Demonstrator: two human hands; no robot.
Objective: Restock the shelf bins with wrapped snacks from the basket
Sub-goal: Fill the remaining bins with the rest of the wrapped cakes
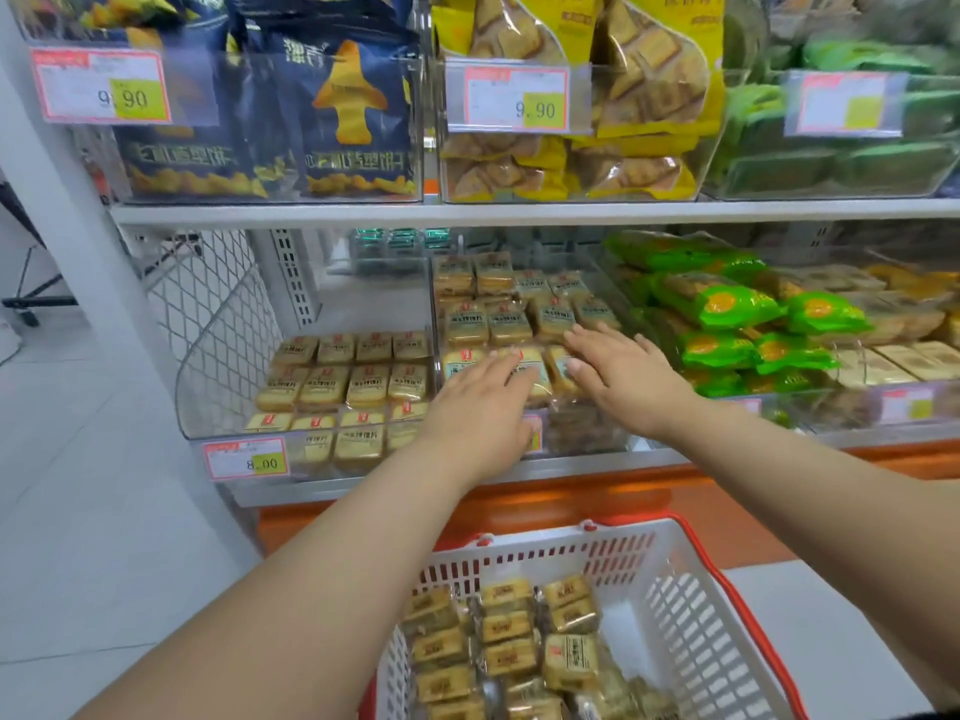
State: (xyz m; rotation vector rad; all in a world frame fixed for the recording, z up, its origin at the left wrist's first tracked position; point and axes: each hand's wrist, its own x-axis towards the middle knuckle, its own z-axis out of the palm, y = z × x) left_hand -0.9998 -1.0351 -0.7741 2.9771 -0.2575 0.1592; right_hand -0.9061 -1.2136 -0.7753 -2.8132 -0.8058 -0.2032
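Nearest, the basket [691, 615] holds tan wrapped snacks [511, 652] heaped at its left side, with bare floor at its right. Beyond the basket, both hands lie flat with fingers straight on packets in the middle bin [582, 433]: left hand [480, 407], right hand [626, 376]. Left of that bin, the left bin [311, 449] holds ordered rows.

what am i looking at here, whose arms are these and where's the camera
There is one picture, from a camera worn on a person's head, looking down at their own bare arms; no machine is involved. Both hands reach into the middle clear bin on the lower shelf. The left hand and right hand lie flat, fingers straight, on the wrapped snacks there; neither grips anything. Below, a white basket with red handles holds more of these packets. Neighbouring bins hold green packets and more yellow ones.
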